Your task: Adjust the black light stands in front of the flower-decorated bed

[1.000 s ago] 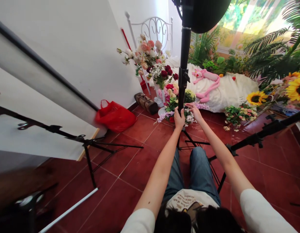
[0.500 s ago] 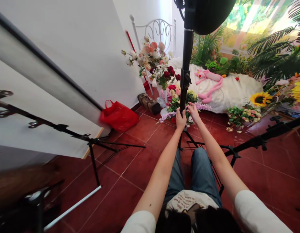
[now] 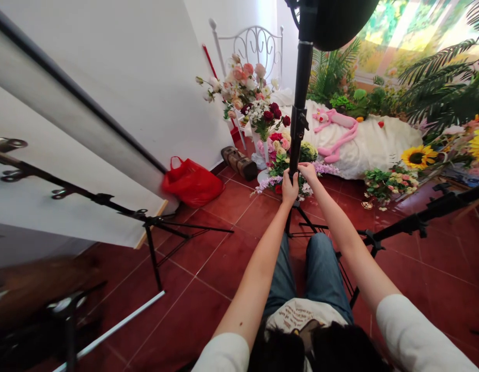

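Note:
A black light stand rises upright in front of me, with a large dark round fixture at its top. My left hand is wrapped round the lower part of the pole. Against the right side of the pole, just above the left hand, my right hand has its fingers closed at a small part that I cannot make out. Behind the pole are bouquets, among them pink and white flowers and purple sprigs.
Another black stand spreads its legs at the left, beside a red bag. A third stand slants in from the right. Behind lie a draped white cloth, a pink plush toy and sunflowers.
My right hand has moved in against the pole and its fingers have closed. My left hand keeps its hold. The view has shifted slightly.

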Demonstrator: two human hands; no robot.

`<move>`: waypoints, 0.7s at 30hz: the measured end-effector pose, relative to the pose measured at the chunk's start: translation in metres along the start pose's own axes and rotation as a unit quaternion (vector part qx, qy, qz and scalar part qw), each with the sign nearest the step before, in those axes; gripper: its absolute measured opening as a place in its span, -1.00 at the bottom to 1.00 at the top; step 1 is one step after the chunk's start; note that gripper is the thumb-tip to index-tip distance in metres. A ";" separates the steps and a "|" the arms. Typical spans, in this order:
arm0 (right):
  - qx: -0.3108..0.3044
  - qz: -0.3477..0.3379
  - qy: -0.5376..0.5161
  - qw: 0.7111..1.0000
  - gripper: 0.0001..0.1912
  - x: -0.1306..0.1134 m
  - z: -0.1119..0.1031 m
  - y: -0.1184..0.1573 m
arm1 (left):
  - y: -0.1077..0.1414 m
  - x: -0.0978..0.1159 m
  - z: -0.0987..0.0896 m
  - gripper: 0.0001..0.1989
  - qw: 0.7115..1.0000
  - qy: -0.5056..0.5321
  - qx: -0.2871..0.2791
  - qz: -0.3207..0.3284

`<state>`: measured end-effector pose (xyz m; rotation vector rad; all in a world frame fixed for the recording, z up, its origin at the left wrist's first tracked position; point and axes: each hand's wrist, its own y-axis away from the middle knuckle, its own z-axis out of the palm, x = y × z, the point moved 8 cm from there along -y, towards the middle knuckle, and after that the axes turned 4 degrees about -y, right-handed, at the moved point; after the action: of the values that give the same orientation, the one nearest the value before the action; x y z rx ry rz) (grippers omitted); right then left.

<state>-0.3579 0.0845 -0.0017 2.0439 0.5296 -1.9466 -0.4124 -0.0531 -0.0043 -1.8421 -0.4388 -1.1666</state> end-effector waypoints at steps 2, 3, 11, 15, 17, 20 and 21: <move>0.013 0.037 -0.030 0.999 -0.80 0.005 0.002 0.006 | 0.000 0.000 0.000 -0.44 1.000 0.000 0.000 0.003; 0.000 0.057 -0.062 0.996 -0.80 0.007 0.005 0.010 | -0.001 0.000 0.000 -0.43 1.000 -0.001 0.000 0.003; -0.097 0.065 -0.293 0.949 -0.74 0.019 0.002 0.043 | -0.002 -0.001 0.000 -0.43 1.000 -0.008 0.000 0.014; -0.115 0.057 -0.325 0.937 -0.70 0.026 0.007 0.045 | -0.001 -0.002 0.000 -0.45 1.000 -0.009 -0.001 0.014; -0.124 0.054 -0.333 0.933 -0.69 0.027 0.013 0.045 | -0.001 -0.002 0.000 -0.46 1.000 -0.008 -0.004 0.021; -0.119 0.054 -0.357 0.925 -0.69 0.027 0.021 0.042 | -0.001 -0.002 0.000 -0.46 1.000 -0.004 -0.005 0.027; -0.108 0.055 -0.370 0.921 -0.69 0.027 0.021 0.040 | -0.001 -0.003 0.000 -0.47 1.000 -0.005 -0.004 0.027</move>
<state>-0.3588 0.0414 -0.0322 1.0491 0.4037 -2.2576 -0.4143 -0.0522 -0.0064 -1.8559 -0.3876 -1.1252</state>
